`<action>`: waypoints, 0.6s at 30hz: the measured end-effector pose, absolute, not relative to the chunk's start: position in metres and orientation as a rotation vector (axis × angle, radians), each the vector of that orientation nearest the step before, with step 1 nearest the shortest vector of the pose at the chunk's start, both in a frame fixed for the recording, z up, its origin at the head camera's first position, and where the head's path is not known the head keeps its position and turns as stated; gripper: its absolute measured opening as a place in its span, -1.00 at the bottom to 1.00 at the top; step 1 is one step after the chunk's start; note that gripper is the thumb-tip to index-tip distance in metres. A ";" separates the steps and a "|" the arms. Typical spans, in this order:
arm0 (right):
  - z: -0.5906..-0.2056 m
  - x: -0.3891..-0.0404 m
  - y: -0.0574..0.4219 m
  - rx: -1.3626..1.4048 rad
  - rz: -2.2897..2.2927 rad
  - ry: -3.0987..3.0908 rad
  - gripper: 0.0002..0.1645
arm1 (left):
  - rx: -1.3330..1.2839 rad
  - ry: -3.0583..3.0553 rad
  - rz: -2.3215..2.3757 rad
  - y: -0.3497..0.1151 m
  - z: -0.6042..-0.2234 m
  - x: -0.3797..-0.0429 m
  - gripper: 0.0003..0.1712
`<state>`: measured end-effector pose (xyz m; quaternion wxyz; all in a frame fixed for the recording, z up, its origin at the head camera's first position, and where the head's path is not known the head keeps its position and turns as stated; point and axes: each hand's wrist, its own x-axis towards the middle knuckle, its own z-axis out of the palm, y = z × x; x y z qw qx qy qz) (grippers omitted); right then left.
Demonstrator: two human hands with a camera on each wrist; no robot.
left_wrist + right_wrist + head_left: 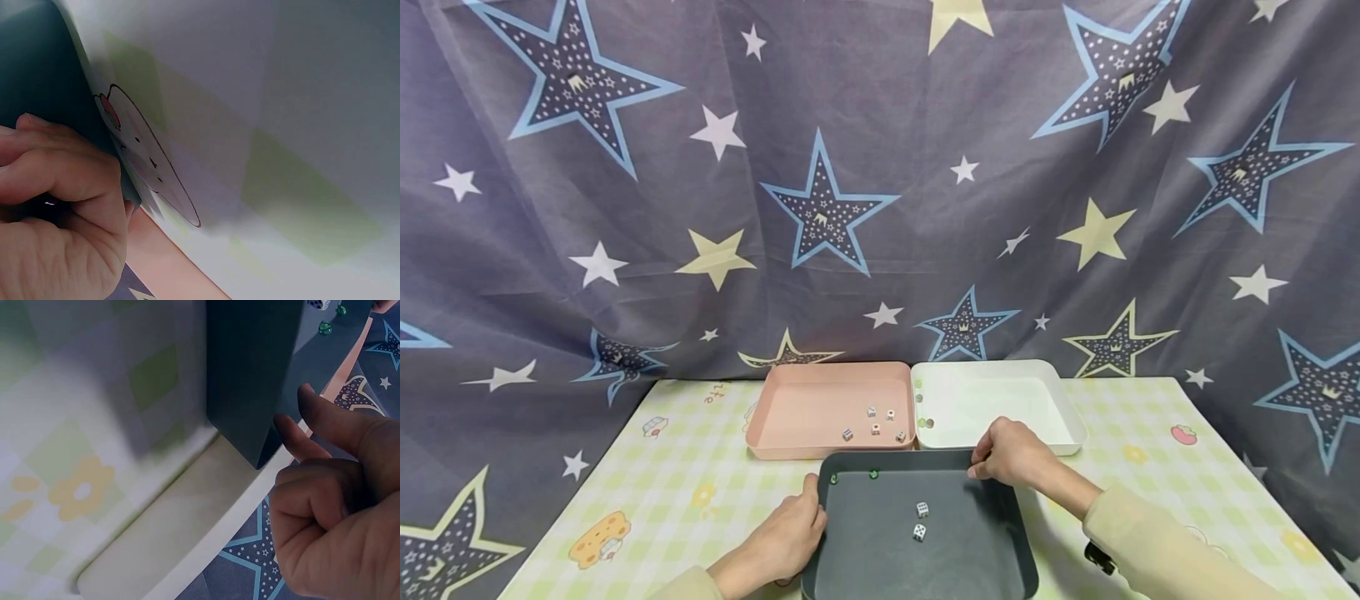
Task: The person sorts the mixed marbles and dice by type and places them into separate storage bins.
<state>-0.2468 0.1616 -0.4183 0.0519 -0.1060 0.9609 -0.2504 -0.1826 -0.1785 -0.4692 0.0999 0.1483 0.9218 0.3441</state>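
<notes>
A dark grey tray [955, 575] sits at the front, holding two white dice [922, 509] and two small green beads [873, 474] near its far left. My left hand [786, 533] holds this tray by its left side; in the left wrist view the fingers [56, 169] bend against its wall. Over the tray's far right rim hovers my right hand [1015, 454]. Its thumb and index fingertips [284, 425] stand slightly apart, with nothing visible between them, while the other fingers curl in. Whether those tips touch the rim is unclear.
Behind the dark tray, a pink tray [812, 400] contains several dice [876, 430]. Beside it, a white tray [1000, 392] has several small green and brownish beads [922, 423] along its left side. A checkered cloth [685, 475] covers the table; a star-patterned curtain [880, 108] hangs behind.
</notes>
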 end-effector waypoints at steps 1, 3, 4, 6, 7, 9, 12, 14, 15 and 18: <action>-0.419 -0.247 0.161 -0.324 -0.753 2.927 -0.80 | 0.436 2.717 1.024 -0.178 -0.469 -0.183 -0.85; -0.420 -0.247 0.161 -0.337 -0.734 2.934 -0.81 | 0.431 2.708 1.028 -0.178 -0.468 -0.183 -0.84; -0.421 -0.247 0.161 -0.342 -0.726 2.935 -0.82 | 0.429 2.702 1.031 -0.178 -0.468 -0.183 -0.83; -0.422 -0.247 0.162 -0.346 -0.716 2.938 -0.82 | 0.427 2.704 1.026 -0.179 -0.468 -0.183 -0.82; -0.422 -0.247 0.161 -0.347 -0.708 2.941 -0.82 | 0.426 2.704 1.022 -0.179 -0.468 -0.184 -0.82; -0.423 -0.247 0.161 -0.348 -0.696 2.945 -0.82 | 0.427 2.708 1.013 -0.179 -0.467 -0.184 -0.82; -0.424 -0.246 0.160 -0.341 -0.668 2.952 -0.80 | 0.430 2.706 1.011 -0.178 -0.468 -0.184 -0.83; -0.424 -0.247 0.160 -0.335 -0.646 2.957 -0.80 | 0.433 2.706 1.013 -0.178 -0.468 -0.184 -0.84; -0.424 -0.247 0.159 -0.329 -0.633 2.961 -0.80 | 0.434 2.706 1.012 -0.178 -0.469 -0.184 -0.85; -0.424 -0.247 0.158 -0.317 -0.592 2.969 -0.81 | 0.439 2.701 1.028 -0.178 -0.469 -0.184 -0.85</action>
